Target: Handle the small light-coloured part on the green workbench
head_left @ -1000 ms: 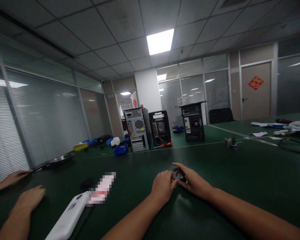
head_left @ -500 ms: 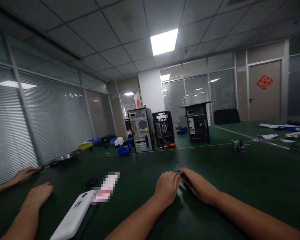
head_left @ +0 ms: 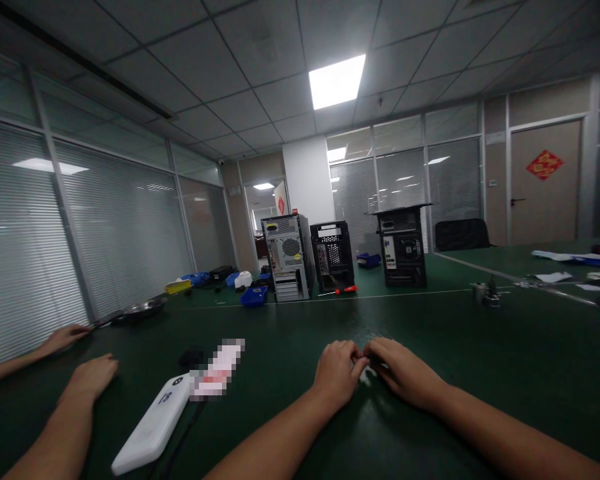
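Observation:
My left hand (head_left: pixel 336 375) rests low over the green tabletop (head_left: pixel 280 353) in the middle of the head view. Its fingers are curled, with the thumb stretched toward the other hand. Facing it, my right hand (head_left: pixel 403 372) has bent fingers whose tips meet or nearly meet the left thumb. Whatever lies between the fingertips, if anything, is too small or hidden to name. To the left of my hands lies a white handset-like device (head_left: pixel 153 423) marked with dark characters, and a pixelated pinkish label (head_left: pixel 220 370) covers its upper end.
A co-worker's hands (head_left: pixel 91 379) rest at the left, one by the handle of a metal pan (head_left: pixel 143 307). Three computer cases (head_left: pixel 286 257) stand farther back, with a red screwdriver (head_left: pixel 347 289) and a blue bin (head_left: pixel 254 297) near them. Small metal parts (head_left: pixel 490 293) lie at right.
The view has shifted slightly, so the surroundings sit a little farther right. My left thumb has swung out toward my right fingertips. Both hands stay close together.

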The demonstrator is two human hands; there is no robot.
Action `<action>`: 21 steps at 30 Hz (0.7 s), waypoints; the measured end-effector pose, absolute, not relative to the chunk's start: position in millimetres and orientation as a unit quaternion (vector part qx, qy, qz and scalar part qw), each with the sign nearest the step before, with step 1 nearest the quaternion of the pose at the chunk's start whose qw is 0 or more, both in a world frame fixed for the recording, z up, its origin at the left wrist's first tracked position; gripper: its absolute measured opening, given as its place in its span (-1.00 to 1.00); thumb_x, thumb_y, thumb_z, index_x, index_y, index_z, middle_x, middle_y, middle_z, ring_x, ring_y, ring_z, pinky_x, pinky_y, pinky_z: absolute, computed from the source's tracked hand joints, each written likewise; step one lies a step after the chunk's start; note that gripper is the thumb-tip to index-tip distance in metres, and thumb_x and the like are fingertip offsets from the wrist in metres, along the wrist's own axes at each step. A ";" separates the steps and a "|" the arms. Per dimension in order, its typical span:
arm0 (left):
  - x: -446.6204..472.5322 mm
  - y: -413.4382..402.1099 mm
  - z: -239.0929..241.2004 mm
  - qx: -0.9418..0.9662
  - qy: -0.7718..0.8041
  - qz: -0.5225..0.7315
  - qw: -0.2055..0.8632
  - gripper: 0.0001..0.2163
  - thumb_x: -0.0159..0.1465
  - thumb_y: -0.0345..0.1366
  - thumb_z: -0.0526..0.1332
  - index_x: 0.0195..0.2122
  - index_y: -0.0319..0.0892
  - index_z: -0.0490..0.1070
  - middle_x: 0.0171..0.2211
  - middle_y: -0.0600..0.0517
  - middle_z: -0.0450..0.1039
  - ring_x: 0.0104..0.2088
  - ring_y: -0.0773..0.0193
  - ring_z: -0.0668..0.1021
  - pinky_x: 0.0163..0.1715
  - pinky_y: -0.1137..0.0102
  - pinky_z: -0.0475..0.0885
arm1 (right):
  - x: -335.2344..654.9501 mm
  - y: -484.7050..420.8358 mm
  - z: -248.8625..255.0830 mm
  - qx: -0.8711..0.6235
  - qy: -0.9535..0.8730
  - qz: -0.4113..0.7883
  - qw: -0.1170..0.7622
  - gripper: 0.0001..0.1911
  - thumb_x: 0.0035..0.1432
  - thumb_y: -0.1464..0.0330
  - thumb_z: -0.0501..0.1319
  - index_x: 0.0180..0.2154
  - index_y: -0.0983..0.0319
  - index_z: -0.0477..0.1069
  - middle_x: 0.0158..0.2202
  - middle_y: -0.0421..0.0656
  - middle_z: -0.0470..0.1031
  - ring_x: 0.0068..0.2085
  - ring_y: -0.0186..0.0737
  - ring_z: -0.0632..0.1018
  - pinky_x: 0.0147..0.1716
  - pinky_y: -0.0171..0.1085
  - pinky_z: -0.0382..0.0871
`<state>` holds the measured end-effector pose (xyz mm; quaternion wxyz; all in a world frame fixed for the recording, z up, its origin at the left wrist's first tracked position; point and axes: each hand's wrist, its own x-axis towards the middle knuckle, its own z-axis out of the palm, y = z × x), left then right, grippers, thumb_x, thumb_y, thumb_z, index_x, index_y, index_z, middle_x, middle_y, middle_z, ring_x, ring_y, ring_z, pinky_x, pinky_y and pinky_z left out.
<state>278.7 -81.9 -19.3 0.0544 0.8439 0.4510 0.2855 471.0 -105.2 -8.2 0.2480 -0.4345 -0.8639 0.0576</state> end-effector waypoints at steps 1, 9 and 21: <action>278.9 -82.0 -18.9 0.845 0.451 0.281 0.051 -0.83 0.34 -0.17 0.19 -0.29 -0.14 0.42 -0.25 0.01 0.49 -0.18 0.18 0.46 -0.18 0.36 0.28 | 470.8 -106.0 -7.5 -0.438 -0.864 0.052 0.242 -0.77 0.23 0.39 0.02 -0.11 0.19 0.35 -0.07 -0.09 0.40 -0.08 -0.19 0.39 -0.04 -0.16 0.26; 278.8 -80.8 -17.3 0.852 0.456 0.256 0.030 -0.74 0.39 -0.11 0.10 -0.23 -0.14 0.50 -0.25 -0.01 0.52 -0.19 0.18 0.47 -0.19 0.34 0.27 | 470.5 -106.6 -8.7 -0.448 -0.857 0.050 0.249 -0.77 0.24 0.38 0.01 -0.09 0.21 0.32 -0.05 -0.06 0.36 -0.06 -0.18 0.35 -0.02 -0.15 0.26; 279.4 -77.8 -19.0 0.882 0.425 0.205 0.020 -0.75 0.40 -0.14 0.09 -0.26 -0.16 0.48 -0.24 -0.04 0.51 -0.15 0.16 0.47 -0.13 0.34 0.29 | 466.6 -106.0 -11.1 -0.425 -0.881 -0.012 0.207 -0.79 0.25 0.31 0.03 -0.12 0.22 0.33 -0.14 -0.06 0.39 -0.13 -0.15 0.37 -0.09 -0.13 0.25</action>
